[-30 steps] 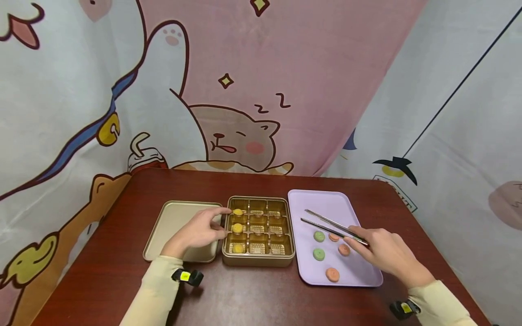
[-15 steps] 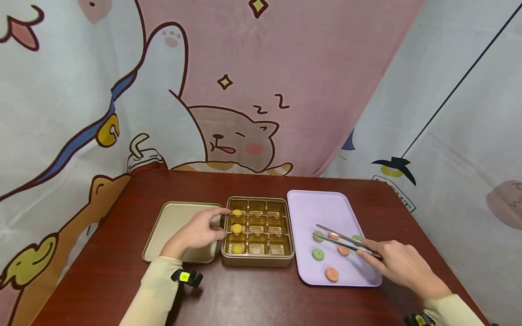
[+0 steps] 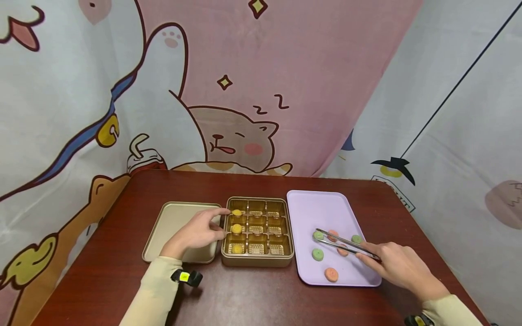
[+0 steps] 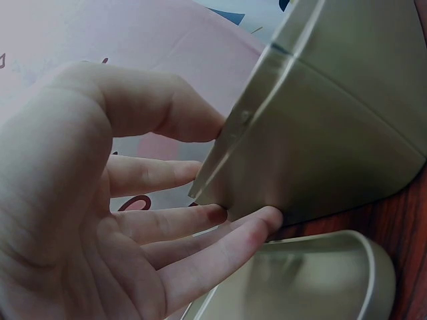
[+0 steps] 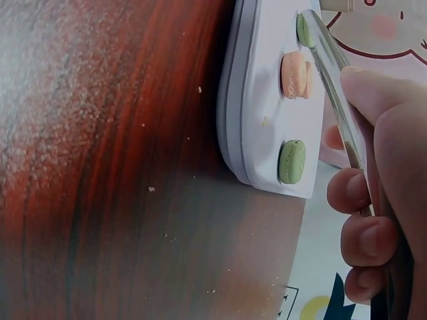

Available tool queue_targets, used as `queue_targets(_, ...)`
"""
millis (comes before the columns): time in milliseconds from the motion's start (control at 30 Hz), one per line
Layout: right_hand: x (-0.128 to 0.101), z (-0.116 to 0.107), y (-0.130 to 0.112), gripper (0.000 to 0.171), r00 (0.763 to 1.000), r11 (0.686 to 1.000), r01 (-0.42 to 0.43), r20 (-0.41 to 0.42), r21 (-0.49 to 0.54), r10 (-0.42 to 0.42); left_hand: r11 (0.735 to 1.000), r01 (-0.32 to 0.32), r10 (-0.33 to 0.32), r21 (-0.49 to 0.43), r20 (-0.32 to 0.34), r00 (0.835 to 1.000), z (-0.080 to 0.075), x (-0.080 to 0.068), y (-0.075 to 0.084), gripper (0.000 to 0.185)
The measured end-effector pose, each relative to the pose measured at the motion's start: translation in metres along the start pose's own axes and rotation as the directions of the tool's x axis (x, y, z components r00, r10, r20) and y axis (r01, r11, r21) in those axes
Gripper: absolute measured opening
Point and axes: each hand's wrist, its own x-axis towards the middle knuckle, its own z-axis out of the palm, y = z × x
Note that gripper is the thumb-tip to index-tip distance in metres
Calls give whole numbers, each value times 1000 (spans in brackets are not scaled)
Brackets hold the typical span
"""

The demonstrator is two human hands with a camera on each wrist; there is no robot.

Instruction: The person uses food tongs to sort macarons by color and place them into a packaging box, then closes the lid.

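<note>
My right hand [image 3: 399, 267] holds metal tongs [image 3: 346, 244] over the lilac tray. Their tips lie at either side of a green macaron [image 3: 318, 235]; in the right wrist view the tongs [image 5: 337, 80] reach the green macaron [image 5: 305, 31]. My left hand [image 3: 198, 232] rests its fingertips against the left side of a gold box [image 3: 258, 261] divided into compartments. In the left wrist view the fingers [image 4: 193, 233] are fairly straight and touch the box's outer wall [image 4: 320, 147]. Yellow macarons [image 3: 236, 228] sit in the box's left column, one per compartment.
On the lilac tray [image 3: 314, 203] lie more green macarons [image 3: 317, 254] and orange macarons [image 3: 331, 274]. A gold lid [image 3: 175, 217] lies left of the box, partly under my left hand. Behind the brown table [image 3: 261, 299] hangs a cartoon-printed cloth [image 3: 318, 68].
My right hand has moved right and toward me, bringing the tongs down to the far-left green macaron. The gap between the tong tips has narrowed. My left hand stays in place.
</note>
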Motion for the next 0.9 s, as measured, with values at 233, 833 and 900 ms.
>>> queue_targets(233,1,1,-2,46,1000,1000,-10,11,-1,10,1000,-9,9,12,1,1000,-2,0,0,64)
queue_targets(833,3,3,-4,43,1000,999,2,-28,36,-1,1000,-3,3,14,0,1000,-1,0,1,64)
queue_targets(900,5,2,-5,42,999,999,6,-36,41,-5,1000,1,-1,13,0,1000,-1,0,2,64)
